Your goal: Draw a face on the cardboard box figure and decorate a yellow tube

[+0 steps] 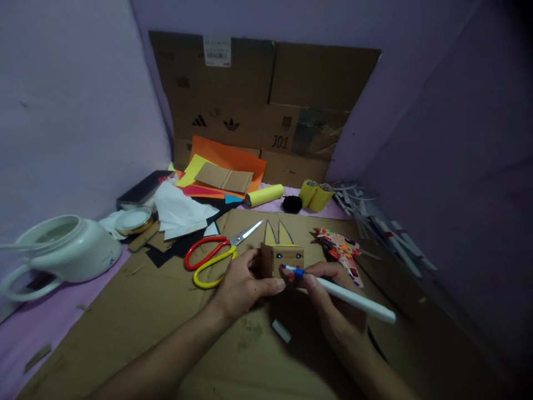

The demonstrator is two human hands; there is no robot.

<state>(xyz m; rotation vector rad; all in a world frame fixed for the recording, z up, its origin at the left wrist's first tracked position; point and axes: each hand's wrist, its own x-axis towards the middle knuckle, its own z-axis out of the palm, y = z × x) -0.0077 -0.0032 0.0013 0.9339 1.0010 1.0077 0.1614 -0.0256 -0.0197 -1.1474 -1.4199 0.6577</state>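
My left hand (245,280) grips the left side of a small cardboard box (287,255), thumb along its lower edge. Two pointed ears (277,232) outlined in dark ink stand up from the box, and two dark eye dots mark its front. In my right hand (339,294) is a white marker (353,299) with a blue collar, its tip at the box's front, below the eyes. A small white piece (281,331), perhaps the marker's cap, lies on the cardboard sheet (200,355) beneath my hands. Scissors (216,258) with red and yellow handles rest beside my left hand.
A white ceramic pot (79,250) stands at left, near a jar lid (133,219) and white tissue (179,203). Coloured paper (233,155), yellow rolls (264,195) and black yarn (292,204) lie behind. Patterned cutouts (343,250) and white strips (387,239) are at right.
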